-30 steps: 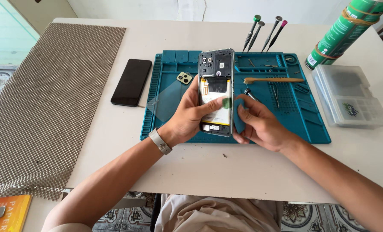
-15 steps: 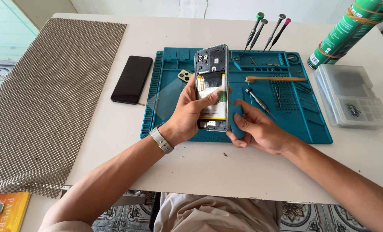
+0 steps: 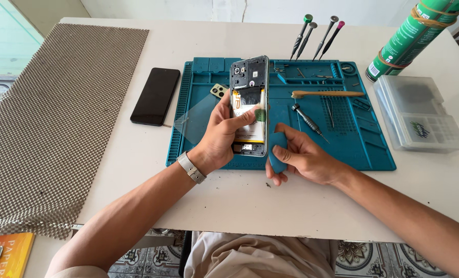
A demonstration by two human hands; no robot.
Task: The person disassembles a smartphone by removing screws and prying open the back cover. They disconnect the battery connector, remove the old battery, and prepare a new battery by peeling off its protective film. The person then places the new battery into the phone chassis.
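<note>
- Half a second ago the right hand lay against the lower right edge of the opened phone; now it has drawn back to the right and sits just beside that edge, apart from it, with daylight between the two
- In the same span the phone has been tipped a little more upright and its open back, with the battery and circuit parts showing, faces the camera
- Judging from this, the blue pry tool has come away from the phone's edge, so the prying at that spot looks paused or finished
- The left hand is curled around the phone from the left side, thumb across the battery, fingers behind; it holds the phone above the teal work mat, near the mat's left half
- The right hand is closed loosely on the blue pry tool, thumb on top, knuckles resting near the mat's front rim on the table
- Both forearms reach in from the lower corners, the left wrist wearing a metal band
</note>
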